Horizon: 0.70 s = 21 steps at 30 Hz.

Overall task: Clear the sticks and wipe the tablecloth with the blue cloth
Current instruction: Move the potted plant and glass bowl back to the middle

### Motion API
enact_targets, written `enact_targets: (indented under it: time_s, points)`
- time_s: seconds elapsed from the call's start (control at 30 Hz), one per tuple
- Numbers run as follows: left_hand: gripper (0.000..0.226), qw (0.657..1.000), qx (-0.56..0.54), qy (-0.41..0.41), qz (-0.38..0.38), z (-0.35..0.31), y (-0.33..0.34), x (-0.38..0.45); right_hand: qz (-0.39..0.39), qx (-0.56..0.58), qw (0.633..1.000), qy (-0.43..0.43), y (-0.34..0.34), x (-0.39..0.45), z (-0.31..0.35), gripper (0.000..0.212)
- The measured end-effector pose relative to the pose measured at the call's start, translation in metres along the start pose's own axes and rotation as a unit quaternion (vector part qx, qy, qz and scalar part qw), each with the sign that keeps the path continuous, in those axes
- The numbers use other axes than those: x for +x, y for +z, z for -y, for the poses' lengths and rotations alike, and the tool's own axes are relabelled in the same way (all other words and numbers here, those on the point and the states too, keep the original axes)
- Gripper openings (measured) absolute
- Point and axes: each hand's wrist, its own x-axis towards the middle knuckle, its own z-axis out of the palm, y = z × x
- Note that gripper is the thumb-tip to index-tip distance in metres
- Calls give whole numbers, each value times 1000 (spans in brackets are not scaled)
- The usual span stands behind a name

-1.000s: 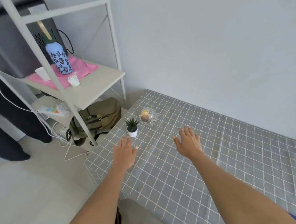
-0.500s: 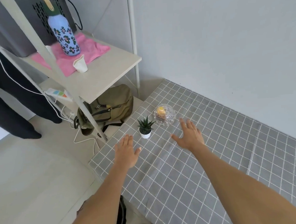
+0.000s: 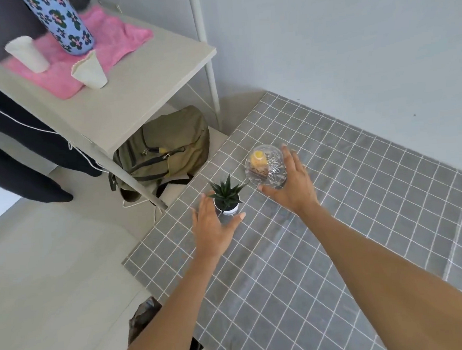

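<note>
Head view: hands reaching for the table ornaments, wiping not yet begun.
From the left, the left hand [image 3: 213, 224] is spread with fingers apart around the small potted plant [image 3: 226, 199], seemingly not yet gripping; the right hand [image 3: 290, 183] cups the glass bowl [image 3: 266, 168]. No sticks or blue cloth are visible, and the grey checked tablecloth [image 3: 323, 250] looks unwiped, so I judge nearly everything remains.
</note>
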Motion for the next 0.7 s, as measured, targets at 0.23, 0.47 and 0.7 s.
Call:
enact_targets:
  time_s: [0.23, 0.47, 0.7]
  points:
    - [58, 994, -80, -63, -29, -8, 13, 4, -27, 59, 996, -63, 13, 9, 6, 117]
    - [54, 986, -140, -83, -46, -4, 13, 3, -43, 52, 995, -69, 20, 17, 3, 113]
    - [40, 978, -188, -75, -52, -13, 2, -3, -98, 56, 990, -82, 22, 8, 0, 103]
